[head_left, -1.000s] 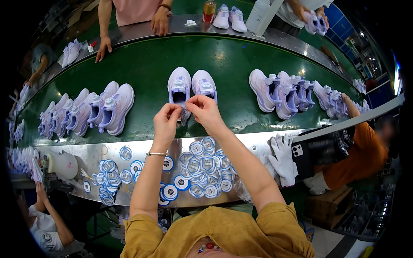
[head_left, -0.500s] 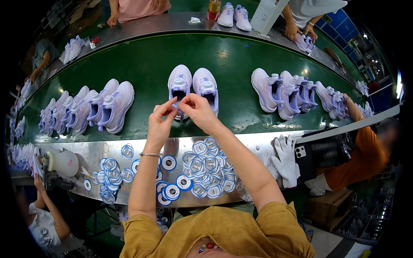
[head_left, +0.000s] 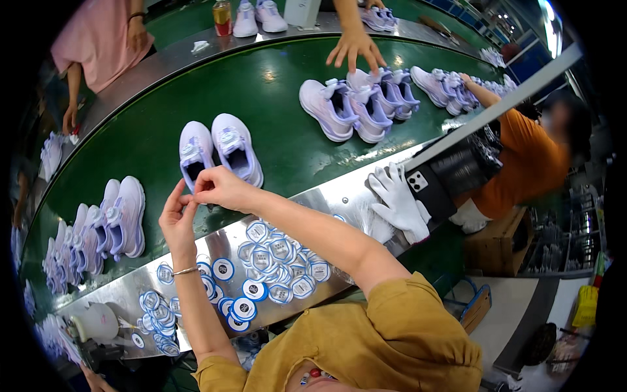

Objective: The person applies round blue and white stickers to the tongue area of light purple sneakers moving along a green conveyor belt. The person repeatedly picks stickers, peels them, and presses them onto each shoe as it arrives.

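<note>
A pair of pale lilac sneakers stands on the green surface in front of me, the left sneaker (head_left: 194, 142) beside the right sneaker (head_left: 230, 134), toes pointing away. My left hand (head_left: 177, 214) and my right hand (head_left: 223, 189) meet at the heel of the left sneaker. Both have thumb and fingers pinched together, their tips almost touching. Whatever lies between the fingertips is too small or hidden to make out. My right hand partly covers the heels of the pair.
Round blue-and-white tags (head_left: 282, 251) lie heaped on the metal ledge (head_left: 339, 189). White gloves (head_left: 398, 206) and a phone (head_left: 418, 181) rest at its right. More sneakers (head_left: 124, 219) stand left and right. A co-worker's hand (head_left: 356, 47) reaches over the right group (head_left: 326, 108).
The whole view has turned, so the pair now appears further left. My hands stay pinched together by the left sneaker's heel. A co-worker's hand has come over the right-hand sneakers.
</note>
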{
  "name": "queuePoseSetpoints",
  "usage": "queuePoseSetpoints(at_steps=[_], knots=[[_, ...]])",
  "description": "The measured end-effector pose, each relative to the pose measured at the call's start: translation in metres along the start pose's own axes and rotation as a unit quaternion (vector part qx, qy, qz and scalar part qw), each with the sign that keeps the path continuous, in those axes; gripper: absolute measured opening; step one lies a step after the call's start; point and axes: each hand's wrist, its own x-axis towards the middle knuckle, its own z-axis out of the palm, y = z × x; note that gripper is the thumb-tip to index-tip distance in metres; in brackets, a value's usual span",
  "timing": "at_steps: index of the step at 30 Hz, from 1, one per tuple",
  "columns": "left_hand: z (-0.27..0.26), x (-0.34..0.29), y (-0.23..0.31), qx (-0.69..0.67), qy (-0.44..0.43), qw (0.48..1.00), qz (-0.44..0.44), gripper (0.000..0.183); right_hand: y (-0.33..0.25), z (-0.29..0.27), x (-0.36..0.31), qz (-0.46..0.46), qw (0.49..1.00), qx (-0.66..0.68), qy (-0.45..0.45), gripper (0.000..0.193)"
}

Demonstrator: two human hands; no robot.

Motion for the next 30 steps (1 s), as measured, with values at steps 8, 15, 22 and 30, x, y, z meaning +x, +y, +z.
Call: queuePoseSetpoints(at_steps=[8, 15, 22, 30], knots=[[0.005, -0.008, -0.007, 0.149, -0.023, 0.987, 0.059, 0.021, -0.032, -0.015, -0.047, -0.179, 0.950, -0.198, 0.163, 0.009], [-0.024, -0.028, -0.020, 0.161, 0.129, 0.978, -0.005, 0.014, -0.079, -0.149, -0.212, 0.035, 0.896, -0.359, 0.259, 0.012], [0.122, -0.084, 0.016, 0.304, 0.016, 0.928, 0.216, 0.025, -0.018, -0.175, -0.252, 0.234, 0.765, -0.555, 0.229, 0.024], [0.260, -0.167, 0.001, 0.352, -0.311, 0.844, 0.259, 0.047, -0.022, -0.176, -0.280, 0.035, 0.850, -0.379, 0.363, 0.010]])
